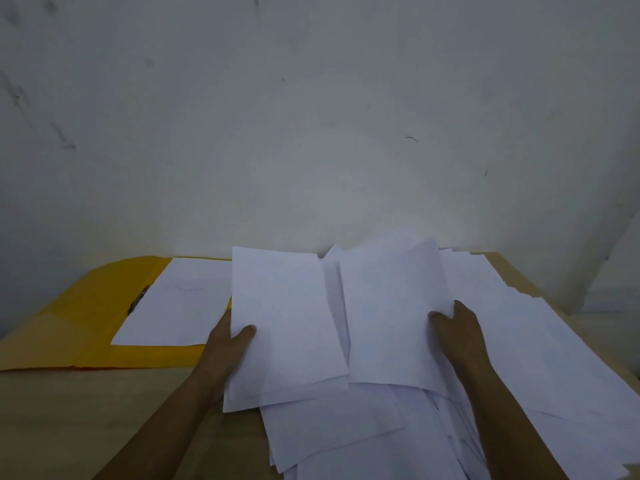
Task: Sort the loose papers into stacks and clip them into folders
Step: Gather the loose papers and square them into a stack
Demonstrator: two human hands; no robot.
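Note:
A messy heap of loose white papers (519,358) covers the right half of the table. My left hand (225,341) grips the left edge of a few raised sheets (287,323), thumb on top. My right hand (457,334) grips the right edge of another raised sheet (391,317), thumb on its face. To the left lies an open yellow folder (69,327) with a dark metal clip (138,297) at its spine and a white sheet (180,303) lying inside.
The wooden table (104,417) shows bare at the near left. A grey-white wall (311,116) rises right behind the table. The table's right edge (588,327) runs close beside the paper heap.

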